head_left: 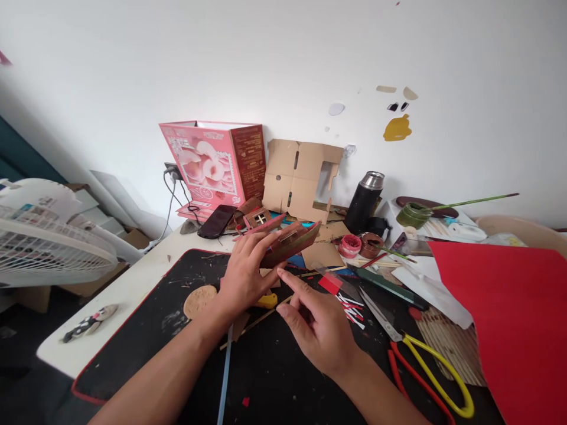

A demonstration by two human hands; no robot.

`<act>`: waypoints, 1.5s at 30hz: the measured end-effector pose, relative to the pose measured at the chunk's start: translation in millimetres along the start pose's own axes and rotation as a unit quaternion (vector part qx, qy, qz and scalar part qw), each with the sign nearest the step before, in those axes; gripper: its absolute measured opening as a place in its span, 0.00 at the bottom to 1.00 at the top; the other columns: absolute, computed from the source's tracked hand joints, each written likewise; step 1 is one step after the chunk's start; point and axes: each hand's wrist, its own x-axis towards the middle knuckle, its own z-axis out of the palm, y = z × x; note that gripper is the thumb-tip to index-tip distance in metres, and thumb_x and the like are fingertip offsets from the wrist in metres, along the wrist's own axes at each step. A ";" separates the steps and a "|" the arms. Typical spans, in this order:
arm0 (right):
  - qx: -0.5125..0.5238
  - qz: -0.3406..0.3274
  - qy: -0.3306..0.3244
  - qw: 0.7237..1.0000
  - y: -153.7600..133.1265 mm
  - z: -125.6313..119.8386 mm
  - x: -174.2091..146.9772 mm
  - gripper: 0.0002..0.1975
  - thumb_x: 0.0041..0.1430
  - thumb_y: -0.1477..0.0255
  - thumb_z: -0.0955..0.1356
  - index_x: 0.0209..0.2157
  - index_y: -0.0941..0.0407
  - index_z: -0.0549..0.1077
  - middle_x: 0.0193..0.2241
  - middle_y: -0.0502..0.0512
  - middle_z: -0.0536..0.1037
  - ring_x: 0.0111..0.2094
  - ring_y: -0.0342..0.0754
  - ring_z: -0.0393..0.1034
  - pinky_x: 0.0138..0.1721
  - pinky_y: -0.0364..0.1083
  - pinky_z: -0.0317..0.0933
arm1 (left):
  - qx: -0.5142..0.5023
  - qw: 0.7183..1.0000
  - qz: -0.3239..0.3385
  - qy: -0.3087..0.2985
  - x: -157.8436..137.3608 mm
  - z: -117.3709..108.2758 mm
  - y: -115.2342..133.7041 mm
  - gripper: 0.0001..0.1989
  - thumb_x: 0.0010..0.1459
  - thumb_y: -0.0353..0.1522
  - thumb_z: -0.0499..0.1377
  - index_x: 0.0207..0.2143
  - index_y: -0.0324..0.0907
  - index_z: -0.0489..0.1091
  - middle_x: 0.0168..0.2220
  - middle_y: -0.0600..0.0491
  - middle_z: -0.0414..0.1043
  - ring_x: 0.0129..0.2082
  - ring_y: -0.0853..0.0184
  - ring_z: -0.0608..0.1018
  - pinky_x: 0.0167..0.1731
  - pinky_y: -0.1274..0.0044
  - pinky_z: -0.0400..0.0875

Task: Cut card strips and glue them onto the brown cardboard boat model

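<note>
My left hand (245,268) is closed around a brown and green boat-shaped craft model (292,242) with a reddish rim, tilted up to the right. Part of the model is hidden behind my fingers. My right hand (319,330) is just to the right and nearer me, its index finger stretched out to my left thumb and its own thumb held apart; no object shows in it. Beneath the hands a yellow-handled tool (267,301) lies partly covered, beside a thin wooden stick (254,321). A small brown model house (257,218) stands behind my left hand.
Scissors (394,333) and red paper (509,319) lie at right on the black mat (146,330). Behind are paint jars (349,245), a black flask (364,200), cardboard (283,177) and a pink box (208,165). A phone (217,221) and a fan (53,236) are left.
</note>
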 end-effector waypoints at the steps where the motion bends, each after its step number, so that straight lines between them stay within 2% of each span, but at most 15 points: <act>1: 0.000 0.003 -0.004 1.000 0.4 0.1 0.0 0.27 0.79 0.59 0.64 0.68 0.60 0.72 0.24 0.48 0.76 0.22 0.43 0.69 0.28 0.42 0.64 | 0.000 1.000 0.000 -0.001 0.1 -0.4 0.1 0.29 0.68 0.36 0.66 0.68 0.49 0.64 0.59 0.43 0.76 0.59 0.50 0.78 0.59 0.57 0.72; 7: -0.007 0.026 -0.024 0.999 2.2 0.0 0.5 0.28 0.79 0.57 0.63 0.69 0.61 0.72 0.25 0.49 0.78 0.23 0.43 0.71 0.29 0.42 0.65 | 0.000 1.000 0.003 -0.002 -0.7 -0.6 -0.4 0.28 0.68 0.36 0.65 0.68 0.50 0.64 0.59 0.44 0.76 0.58 0.51 0.78 0.58 0.57 0.73; 15: -0.006 0.039 -0.028 0.999 0.3 0.2 2.1 0.24 0.79 0.57 0.64 0.59 0.59 0.80 0.26 0.52 0.82 0.26 0.46 0.75 0.33 0.43 0.68 | -0.010 1.000 -0.005 -0.009 -1.2 -0.3 -1.7 0.29 0.68 0.36 0.65 0.68 0.51 0.64 0.57 0.44 0.77 0.57 0.50 0.79 0.59 0.56 0.74; 22: -0.010 0.028 -0.036 0.999 2.1 2.6 1.8 0.25 0.79 0.56 0.63 0.61 0.60 0.79 0.26 0.52 0.81 0.25 0.46 0.75 0.32 0.44 0.68 | -0.002 1.000 0.005 0.000 0.5 1.5 -3.2 0.29 0.68 0.37 0.65 0.68 0.52 0.64 0.56 0.44 0.77 0.56 0.50 0.80 0.58 0.56 0.74; 28: 0.019 -0.005 -0.037 0.999 -2.1 0.6 0.9 0.32 0.78 0.52 0.64 0.70 0.60 0.70 0.25 0.49 0.79 0.20 0.42 0.67 0.26 0.42 0.63 | 0.008 1.000 0.006 0.002 -0.3 4.3 -4.1 0.29 0.67 0.35 0.66 0.68 0.51 0.64 0.56 0.44 0.77 0.56 0.50 0.79 0.57 0.57 0.75; 36: 0.012 0.008 -0.046 0.999 -2.4 0.0 0.3 0.30 0.79 0.54 0.63 0.72 0.58 0.68 0.27 0.49 0.79 0.22 0.42 0.69 0.28 0.41 0.64 | 0.008 1.000 0.005 -0.004 -0.5 4.4 0.5 0.31 0.67 0.36 0.66 0.69 0.52 0.63 0.58 0.44 0.76 0.59 0.50 0.78 0.59 0.56 0.73; 41: 0.016 0.013 -0.047 0.999 -3.2 0.7 -0.2 0.30 0.79 0.54 0.63 0.72 0.56 0.68 0.27 0.49 0.80 0.22 0.42 0.69 0.27 0.41 0.64 | 0.011 1.000 -0.005 0.001 -0.3 3.9 0.8 0.29 0.67 0.38 0.66 0.68 0.51 0.64 0.56 0.44 0.77 0.57 0.50 0.79 0.58 0.56 0.73; 45: 0.015 0.001 -0.039 0.999 -3.7 -0.3 0.0 0.30 0.79 0.55 0.63 0.71 0.59 0.68 0.26 0.49 0.80 0.22 0.43 0.70 0.27 0.42 0.64 | 0.005 1.000 0.007 -0.012 0.6 0.8 2.8 0.29 0.68 0.36 0.65 0.69 0.50 0.63 0.58 0.45 0.77 0.59 0.51 0.78 0.59 0.59 0.73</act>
